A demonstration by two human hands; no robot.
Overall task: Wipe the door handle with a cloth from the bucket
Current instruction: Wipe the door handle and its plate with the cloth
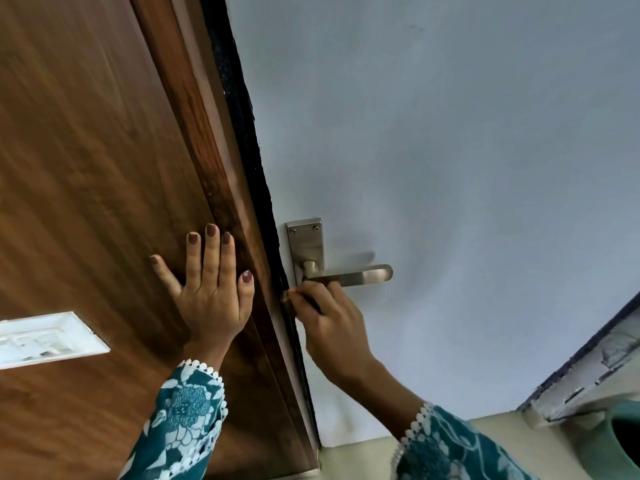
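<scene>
Your left hand (pixel 211 292) lies flat, fingers spread, on the wooden door frame (pixel 104 168). Your right hand (pixel 329 327) curls at the door edge, just at 7 o'clock of the door handle (pixel 349 273); whether it pinches anything, I cannot tell. No cloth shows. A green rim, possibly the bucket (pixel 623 441), sits at 4 o'clock: fetch the cloth first.

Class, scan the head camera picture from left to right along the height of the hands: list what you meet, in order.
White switch plate → left hand flat on the wooden door → metal door handle → green bucket.
</scene>
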